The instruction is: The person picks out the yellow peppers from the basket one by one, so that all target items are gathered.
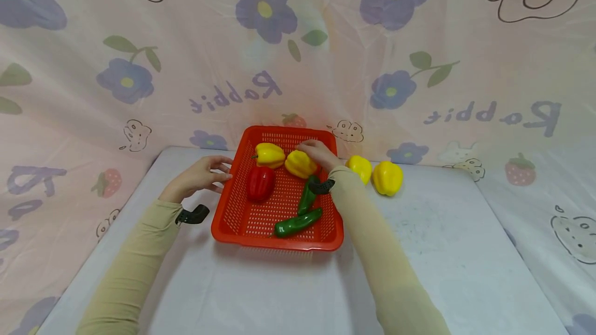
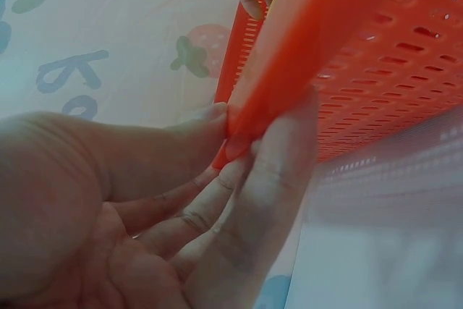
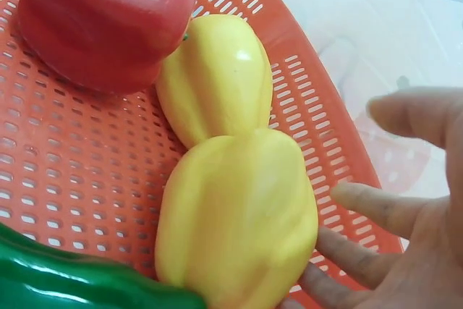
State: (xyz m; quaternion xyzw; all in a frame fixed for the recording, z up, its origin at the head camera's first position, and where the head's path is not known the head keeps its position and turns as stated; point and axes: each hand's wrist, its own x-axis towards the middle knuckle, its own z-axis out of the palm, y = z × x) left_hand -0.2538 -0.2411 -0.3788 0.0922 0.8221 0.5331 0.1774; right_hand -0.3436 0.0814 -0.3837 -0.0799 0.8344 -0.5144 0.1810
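Note:
Between thumb and fingers, my left hand (image 1: 200,174) pinches the left rim of a red perforated plastic basket (image 1: 279,243); the left wrist view shows the rim (image 2: 253,117) in that grip. Inside the basket, my right hand (image 1: 321,154) is over the far right, at a yellow bell pepper (image 1: 299,164). In the right wrist view its fingers (image 3: 387,208) are spread, fingertips at the pepper's side. A second yellow bell pepper (image 1: 270,155) touches that one. Also in the basket are a red bell pepper (image 1: 261,183) and two green peppers (image 1: 298,223), long and glossy.
Two more yellow bell peppers (image 1: 360,168) (image 1: 387,178) stand on the white table (image 1: 447,252), right of the basket and beyond my right forearm. A patterned cloth (image 1: 321,81) hangs behind the table and along its sides.

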